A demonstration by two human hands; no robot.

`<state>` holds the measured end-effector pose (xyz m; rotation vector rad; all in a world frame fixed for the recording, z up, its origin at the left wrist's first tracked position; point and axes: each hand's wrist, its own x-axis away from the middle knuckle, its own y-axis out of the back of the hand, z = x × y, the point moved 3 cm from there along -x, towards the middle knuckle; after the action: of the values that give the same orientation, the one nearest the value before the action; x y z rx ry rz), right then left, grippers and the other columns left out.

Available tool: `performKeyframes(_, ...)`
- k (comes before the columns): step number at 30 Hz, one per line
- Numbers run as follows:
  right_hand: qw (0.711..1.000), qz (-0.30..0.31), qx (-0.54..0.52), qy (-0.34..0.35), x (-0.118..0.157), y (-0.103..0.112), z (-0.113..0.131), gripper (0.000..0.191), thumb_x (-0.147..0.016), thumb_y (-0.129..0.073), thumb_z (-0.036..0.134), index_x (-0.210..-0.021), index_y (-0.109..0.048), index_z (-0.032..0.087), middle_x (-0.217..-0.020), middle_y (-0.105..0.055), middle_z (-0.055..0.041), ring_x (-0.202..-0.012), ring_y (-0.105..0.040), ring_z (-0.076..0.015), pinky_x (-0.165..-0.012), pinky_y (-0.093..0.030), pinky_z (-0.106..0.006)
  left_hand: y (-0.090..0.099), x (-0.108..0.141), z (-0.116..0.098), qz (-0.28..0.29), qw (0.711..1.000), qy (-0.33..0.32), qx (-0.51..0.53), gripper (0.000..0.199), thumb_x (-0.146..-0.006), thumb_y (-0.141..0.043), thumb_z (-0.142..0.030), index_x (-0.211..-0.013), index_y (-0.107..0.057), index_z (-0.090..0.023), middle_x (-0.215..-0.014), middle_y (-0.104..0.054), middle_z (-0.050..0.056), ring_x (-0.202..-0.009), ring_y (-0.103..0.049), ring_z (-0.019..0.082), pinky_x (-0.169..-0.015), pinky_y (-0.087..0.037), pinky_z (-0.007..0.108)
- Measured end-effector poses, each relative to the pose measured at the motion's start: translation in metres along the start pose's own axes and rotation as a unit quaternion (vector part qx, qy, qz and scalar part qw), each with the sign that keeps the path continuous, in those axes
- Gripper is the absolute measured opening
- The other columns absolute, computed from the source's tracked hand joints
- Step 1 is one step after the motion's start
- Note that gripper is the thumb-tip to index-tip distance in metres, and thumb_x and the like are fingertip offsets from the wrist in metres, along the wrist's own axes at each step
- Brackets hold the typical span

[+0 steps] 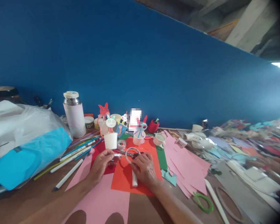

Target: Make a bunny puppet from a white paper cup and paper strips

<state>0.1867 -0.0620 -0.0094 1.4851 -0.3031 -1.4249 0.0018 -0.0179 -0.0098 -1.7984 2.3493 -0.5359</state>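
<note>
My left hand (pixel 104 161) pinches the free end of a pale tape strip (pixel 118 155), its fingers closed. The strip runs toward a large white tape roll (pixel 128 152), which my right hand (pixel 144 166) grips by its near side. Scissors (pixel 130 153) with dark handles lie just behind the roll, partly hidden by my right hand. A white rolled tube (pixel 134 181) shows beneath my right hand, over an orange sheet (pixel 121 179). Beyond my hands stand a white paper cup (pixel 110 141) with an animal-face cutout (pixel 110 122) and a small tape roll (pixel 121 144).
Markers (pixel 68 161) and a flask (pixel 74 116) stand or lie left, near a plastic bag (pixel 42 124). Pink sheets (pixel 186 165), a mug (pixel 159 140) and a green coil (pixel 204 203) are on the right. Another decorated cup (pixel 139 138) stands behind. A blue wall (pixel 140 62) closes the back.
</note>
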Motion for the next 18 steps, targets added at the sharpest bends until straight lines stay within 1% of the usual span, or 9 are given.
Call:
performKeyframes(5,1.000,0.001,0.008,-0.019,0.003,0.004,-0.009,0.014,-0.084,-0.049,0.024,-0.075,-0.060,0.021,-0.072,-0.059,-0.0014,-0.074,-0.049,-0.0151,-0.081,-0.027,-0.035,-0.001,-0.001,-0.002,0.004,0.999,0.013,-0.038,0.012,-0.070,-0.055,-0.025,-0.067,-0.047,-0.017,-0.068,-0.065,0.001,-0.054,-0.059,0.012,-0.054,-0.044,0.025)
performKeyframes(8,1.000,0.001,0.001,-0.024,0.005,0.006,-0.013,0.014,-0.084,-0.049,0.025,-0.078,-0.061,0.022,-0.073,-0.059,-0.0022,-0.075,-0.049,-0.0160,-0.080,-0.027,-0.036,-0.001,-0.003,-0.001,0.004,0.998,-0.002,-0.060,0.012,-0.072,-0.054,-0.027,-0.068,-0.048,-0.017,-0.068,-0.065,0.002,-0.063,-0.061,0.014,-0.058,-0.045,0.025)
performKeyframes(11,1.000,0.005,-0.010,-0.015,0.006,0.006,-0.015,0.013,-0.084,-0.049,0.024,-0.082,-0.062,0.023,-0.076,-0.060,-0.0027,-0.077,-0.050,-0.0166,-0.080,-0.027,-0.036,0.000,-0.006,0.004,0.002,0.997,-0.009,-0.073,0.012,-0.072,-0.053,-0.028,-0.069,-0.048,-0.018,-0.069,-0.066,0.003,-0.067,-0.062,0.016,-0.058,-0.046,0.025)
performKeyframes(15,0.999,0.014,-0.032,-0.002,0.005,0.005,-0.015,0.014,-0.084,-0.048,0.022,-0.083,-0.062,0.022,-0.078,-0.062,-0.0033,-0.077,-0.051,-0.0165,-0.081,-0.028,-0.036,0.000,-0.009,0.007,-0.002,0.997,-0.009,-0.074,0.011,-0.073,-0.051,-0.028,-0.072,-0.046,-0.018,-0.066,-0.066,0.003,-0.066,-0.064,0.017,-0.055,-0.046,0.025)
performKeyframes(18,0.999,0.011,-0.036,-0.009,0.004,0.006,-0.014,0.014,-0.084,-0.048,0.022,-0.081,-0.061,0.022,-0.079,-0.062,-0.0032,-0.077,-0.052,-0.0166,-0.079,-0.029,-0.035,-0.001,-0.009,0.003,-0.007,0.998,-0.011,-0.069,0.010,-0.071,-0.051,-0.027,-0.072,-0.046,-0.018,-0.064,-0.065,0.001,-0.062,-0.064,0.017,-0.050,-0.045,0.024)
